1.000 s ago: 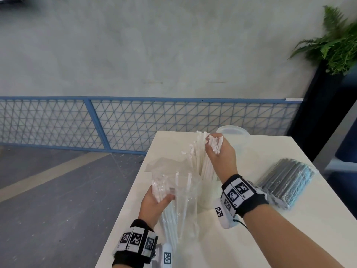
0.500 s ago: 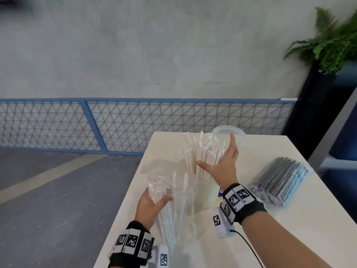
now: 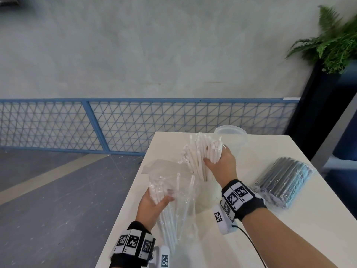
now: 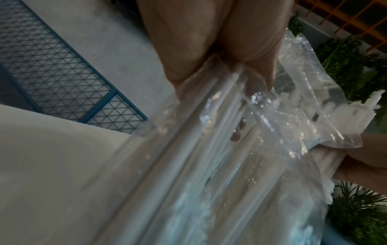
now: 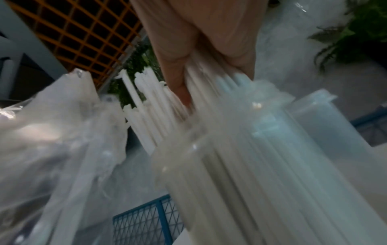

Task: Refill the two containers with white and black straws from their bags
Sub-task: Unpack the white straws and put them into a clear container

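My left hand (image 3: 154, 202) grips a clear plastic bag (image 3: 173, 190) that still holds several white straws (image 3: 170, 219), standing it on the table. My right hand (image 3: 222, 161) is curled round a bunch of white straws (image 3: 201, 157) that stand in a translucent container (image 5: 240, 190), mostly hidden behind the bag in the head view. A second, empty clear container (image 3: 233, 136) sits just behind it. The sealed bag of black straws (image 3: 286, 180) lies to the right. The left wrist view shows the left hand's fingers (image 4: 188, 49) pinching the bag with straws (image 4: 188, 157) inside.
The white table (image 3: 270, 219) has its left edge beside my left hand, with grey floor below. A blue mesh railing (image 3: 135, 122) runs behind. A fern in a tall dark planter (image 3: 328, 55) stands at the right rear.
My right hand lowered the bunch of white straws into the container, opened briefly on top of them, and now grasps them again from the side. The left hand kept hold of the bag.
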A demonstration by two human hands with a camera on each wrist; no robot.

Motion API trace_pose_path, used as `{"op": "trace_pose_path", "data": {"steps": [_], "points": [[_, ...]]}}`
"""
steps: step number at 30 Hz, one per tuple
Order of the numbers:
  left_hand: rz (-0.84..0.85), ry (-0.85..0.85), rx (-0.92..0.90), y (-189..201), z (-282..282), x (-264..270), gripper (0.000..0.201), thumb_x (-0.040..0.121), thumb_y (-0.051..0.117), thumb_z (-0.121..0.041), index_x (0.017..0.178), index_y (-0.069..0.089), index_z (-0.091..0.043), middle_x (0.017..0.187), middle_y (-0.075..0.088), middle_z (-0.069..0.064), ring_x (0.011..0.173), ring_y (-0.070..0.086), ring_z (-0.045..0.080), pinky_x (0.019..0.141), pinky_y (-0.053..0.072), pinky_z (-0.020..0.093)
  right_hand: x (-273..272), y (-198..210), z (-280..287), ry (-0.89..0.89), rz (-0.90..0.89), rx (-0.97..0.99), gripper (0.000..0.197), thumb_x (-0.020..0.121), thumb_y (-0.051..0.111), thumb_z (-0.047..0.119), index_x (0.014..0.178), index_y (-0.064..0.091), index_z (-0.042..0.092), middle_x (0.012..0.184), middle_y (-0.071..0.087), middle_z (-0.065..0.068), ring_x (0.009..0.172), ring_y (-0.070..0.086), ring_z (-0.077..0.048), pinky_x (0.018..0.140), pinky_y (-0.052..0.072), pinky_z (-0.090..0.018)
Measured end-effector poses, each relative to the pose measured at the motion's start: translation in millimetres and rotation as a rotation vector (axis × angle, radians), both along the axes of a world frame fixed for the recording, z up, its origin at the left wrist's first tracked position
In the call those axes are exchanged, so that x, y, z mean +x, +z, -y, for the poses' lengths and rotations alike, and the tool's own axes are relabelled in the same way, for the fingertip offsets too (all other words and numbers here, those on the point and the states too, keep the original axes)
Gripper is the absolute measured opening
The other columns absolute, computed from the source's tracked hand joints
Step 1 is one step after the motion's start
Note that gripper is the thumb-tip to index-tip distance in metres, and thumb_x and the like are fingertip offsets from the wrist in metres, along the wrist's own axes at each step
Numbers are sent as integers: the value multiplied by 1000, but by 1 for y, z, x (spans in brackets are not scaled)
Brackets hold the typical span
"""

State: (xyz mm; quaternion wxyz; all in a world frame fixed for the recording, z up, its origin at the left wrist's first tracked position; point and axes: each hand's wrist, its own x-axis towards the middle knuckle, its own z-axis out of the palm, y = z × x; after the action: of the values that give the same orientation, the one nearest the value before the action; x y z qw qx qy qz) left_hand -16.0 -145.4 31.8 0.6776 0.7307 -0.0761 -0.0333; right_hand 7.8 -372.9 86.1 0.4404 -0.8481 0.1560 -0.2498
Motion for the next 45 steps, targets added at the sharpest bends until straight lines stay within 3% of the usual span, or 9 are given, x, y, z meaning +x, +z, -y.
{"op": "trace_pose_path", "data": {"steps": [4,7,11,13,16,24,33,37,45], "points": [[-15,1,41,-2,2,1,31,69,80,-14,94,68,-3,90,74,-1,89,67,5,73,48,8,-11,21,0,65,93,59,58,71,74,10,123,48,14,118,52,-5,104,52,-19,87,38,-23],[-15,8,50,-1,3,0,32,69,81,-12,96,66,-5,91,74,-2,86,67,1,74,46,13,-20,30,0,46,180,16,75,68,80,21,132,41,18,132,44,-5,118,41,-14,100,32,-25],[-21,10,72,-1,4,-1,28,71,78,-10,96,66,-13,88,74,-6,87,67,0,76,46,14,-49,38,-16,-17,548,-106,30,81,63,23,108,55,13,110,55,-4,104,50,-10,94,39,-17],[-24,3,74,-1,3,-2,27,72,78,-11,96,66,-13,89,75,-5,89,67,3,79,47,17,-61,30,-28,176,482,-89,9,84,58,13,93,59,15,90,60,-1,83,55,-2,78,41,-7],[-37,14,51,-4,0,-2,35,70,79,-12,102,65,-8,95,74,2,93,67,8,83,48,20,-66,0,-38,310,210,-180,13,85,60,5,92,63,15,87,59,4,73,55,0,70,40,-3],[-35,-86,-13,-5,-4,-7,48,69,80,-20,110,61,-5,101,74,3,99,68,15,86,52,24,-62,-22,-46,334,-17,-96,29,88,59,16,117,57,14,104,67,4,82,60,-3,71,38,2],[-6,-235,22,-1,-5,-7,67,60,78,-33,120,50,-23,115,67,0,109,62,11,91,49,27,-67,-18,-63,527,-16,-4,45,85,64,20,124,47,33,80,64,17,87,59,11,78,40,-3],[-13,-296,40,0,-6,-8,79,59,81,-29,128,43,-22,121,62,3,114,59,13,90,51,27,-69,-21,-66,670,-57,73,64,77,70,11,124,32,35,85,68,9,94,62,2,85,43,-8],[-70,-440,114,0,-2,-15,141,48,88,-14,142,-12,-42,141,43,-7,127,47,4,101,47,33,-80,-39,-76,612,2,189,60,69,76,15,119,46,29,112,60,15,106,57,-2,92,42,-12]]}}
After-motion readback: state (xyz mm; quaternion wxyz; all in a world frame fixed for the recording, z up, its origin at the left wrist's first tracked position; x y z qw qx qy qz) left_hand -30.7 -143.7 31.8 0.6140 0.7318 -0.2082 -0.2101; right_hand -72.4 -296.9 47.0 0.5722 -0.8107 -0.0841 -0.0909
